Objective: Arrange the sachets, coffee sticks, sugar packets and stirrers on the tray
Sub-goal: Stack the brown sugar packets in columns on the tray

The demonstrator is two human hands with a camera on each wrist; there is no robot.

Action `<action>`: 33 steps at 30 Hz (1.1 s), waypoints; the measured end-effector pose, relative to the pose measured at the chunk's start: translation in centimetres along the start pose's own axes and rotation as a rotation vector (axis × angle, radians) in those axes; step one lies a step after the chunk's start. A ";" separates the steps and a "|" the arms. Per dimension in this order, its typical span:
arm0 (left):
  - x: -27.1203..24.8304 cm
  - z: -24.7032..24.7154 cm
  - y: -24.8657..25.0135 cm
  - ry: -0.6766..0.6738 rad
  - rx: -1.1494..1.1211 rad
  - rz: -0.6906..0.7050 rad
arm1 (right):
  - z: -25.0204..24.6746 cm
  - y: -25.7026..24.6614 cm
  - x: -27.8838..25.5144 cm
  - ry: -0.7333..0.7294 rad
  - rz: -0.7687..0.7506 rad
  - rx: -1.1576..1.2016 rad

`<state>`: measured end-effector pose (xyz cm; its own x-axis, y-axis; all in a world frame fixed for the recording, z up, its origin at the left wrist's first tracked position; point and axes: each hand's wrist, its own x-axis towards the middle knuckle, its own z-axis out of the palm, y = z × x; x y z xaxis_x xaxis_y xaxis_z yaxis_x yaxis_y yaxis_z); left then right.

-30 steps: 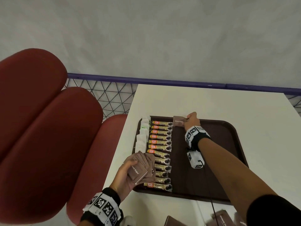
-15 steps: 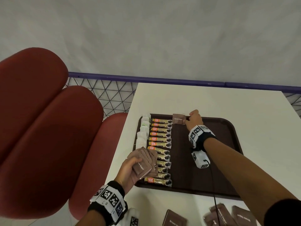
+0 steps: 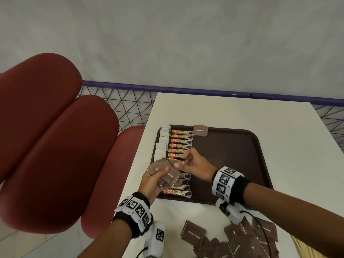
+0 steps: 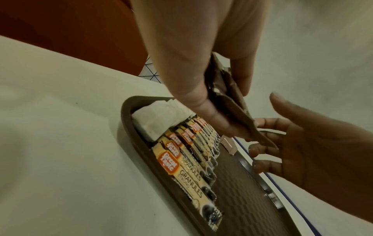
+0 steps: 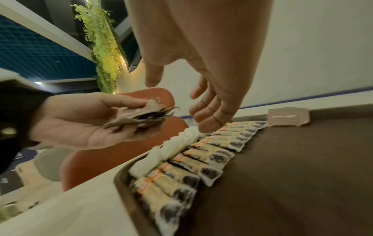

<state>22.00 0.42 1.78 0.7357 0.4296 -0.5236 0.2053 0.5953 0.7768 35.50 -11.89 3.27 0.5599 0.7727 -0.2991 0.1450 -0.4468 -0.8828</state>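
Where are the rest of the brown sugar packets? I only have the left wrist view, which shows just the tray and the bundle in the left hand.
Observer: The head view shows a loose pile of brown square paper sugar packets on the white table, nearer the person than the dark brown plastic tray.
Operator: How does the bundle sit in the hand?
Observer: From above, the left hand grips the fanned bundle of sugar packets with the printed faces up.
Operator: Is the right hand carrying one?
Observer: No. In the right wrist view the right hand has an empty palm and straight fingers, just short of the bundle.
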 end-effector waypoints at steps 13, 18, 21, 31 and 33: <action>-0.9 1.1 0.5 -0.016 -0.022 0.015 | 2.1 1.3 -0.8 -0.007 0.006 0.153; -0.7 0.9 0.3 -0.003 -0.046 -0.041 | 1.6 1.9 -0.3 0.059 0.037 0.218; -0.7 0.9 0.4 -0.018 -0.033 -0.040 | 1.0 1.7 -0.1 0.103 0.034 0.260; -0.2 -0.7 0.6 0.072 0.021 -0.011 | -4.9 3.9 2.6 0.555 0.174 -0.133; -0.3 -0.7 0.7 0.085 0.010 -0.008 | -6.3 4.2 3.4 0.613 0.236 -0.076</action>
<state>21.51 1.22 2.26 0.6763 0.4812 -0.5578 0.2181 0.5924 0.7756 43.15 -13.97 0.81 0.9435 0.2636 -0.2008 0.0064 -0.6204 -0.7842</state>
